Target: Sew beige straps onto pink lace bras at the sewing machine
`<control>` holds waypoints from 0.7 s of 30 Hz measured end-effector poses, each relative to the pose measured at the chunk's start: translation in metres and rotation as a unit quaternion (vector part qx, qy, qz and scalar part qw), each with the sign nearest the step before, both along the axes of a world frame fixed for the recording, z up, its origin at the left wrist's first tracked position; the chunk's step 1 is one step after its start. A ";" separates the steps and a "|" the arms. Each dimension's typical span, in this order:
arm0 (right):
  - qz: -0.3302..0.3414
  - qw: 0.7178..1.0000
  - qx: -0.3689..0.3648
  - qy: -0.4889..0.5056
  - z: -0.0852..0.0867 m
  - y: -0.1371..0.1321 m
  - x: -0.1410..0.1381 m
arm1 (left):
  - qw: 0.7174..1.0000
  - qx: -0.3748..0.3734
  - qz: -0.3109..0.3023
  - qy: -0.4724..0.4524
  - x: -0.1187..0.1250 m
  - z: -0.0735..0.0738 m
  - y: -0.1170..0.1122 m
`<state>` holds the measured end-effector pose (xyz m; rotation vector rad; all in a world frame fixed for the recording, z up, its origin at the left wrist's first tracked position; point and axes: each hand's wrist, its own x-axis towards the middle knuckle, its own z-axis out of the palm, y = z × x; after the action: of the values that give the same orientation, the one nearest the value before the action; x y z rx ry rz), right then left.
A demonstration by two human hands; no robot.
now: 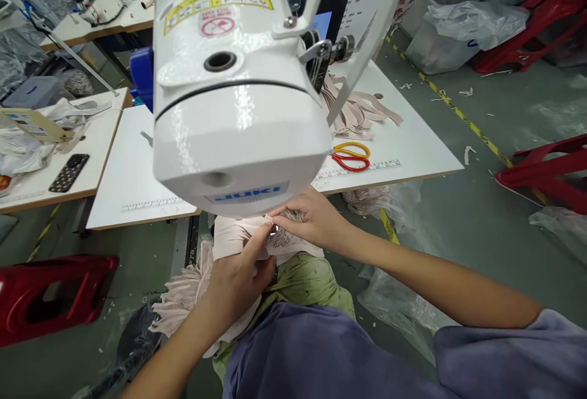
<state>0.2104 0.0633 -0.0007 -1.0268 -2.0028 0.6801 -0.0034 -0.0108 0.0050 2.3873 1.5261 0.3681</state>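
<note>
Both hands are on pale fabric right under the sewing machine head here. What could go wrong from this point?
1. The left hand and right hand pinch the pale fabric right under the sewing machine head, which hides the work; fingers could be caught.
2. The bundle of pale pieces hangs off the lap and may slide to the floor.

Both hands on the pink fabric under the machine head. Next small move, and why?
Probably ease the pale pink fabric piece forward under the sewing machine head: left hand and right hand pinch its edge together just below the head, which hides the needle area.
</note>
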 end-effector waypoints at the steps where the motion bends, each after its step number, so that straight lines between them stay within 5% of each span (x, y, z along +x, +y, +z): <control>1: -0.002 1.000 0.000 0.001 0.000 -0.002 0.001 | 1.000 0.006 0.008 -0.002 0.003 0.000 -0.001; 8: 0.011 0.981 0.192 -0.035 -0.012 -0.014 0.005 | 1.000 0.013 0.024 -0.003 0.009 0.005 -0.009; 14: 0.002 0.962 0.261 -0.083 -0.009 -0.008 0.005 | 0.996 0.015 -0.087 0.015 -0.021 0.005 0.008; 17: 0.008 0.978 0.197 -0.061 -0.010 -0.014 0.006 | 0.992 0.064 -0.093 0.051 -0.024 0.004 0.014; 21: 0.017 0.991 -0.104 0.088 -0.020 -0.016 0.002 | 0.995 0.051 -0.045 0.072 -0.008 0.007 0.005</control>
<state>0.2124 0.0475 -0.0202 -1.0157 -1.8274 0.9792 -0.0113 -0.0054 0.0119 2.6029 1.4837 0.2662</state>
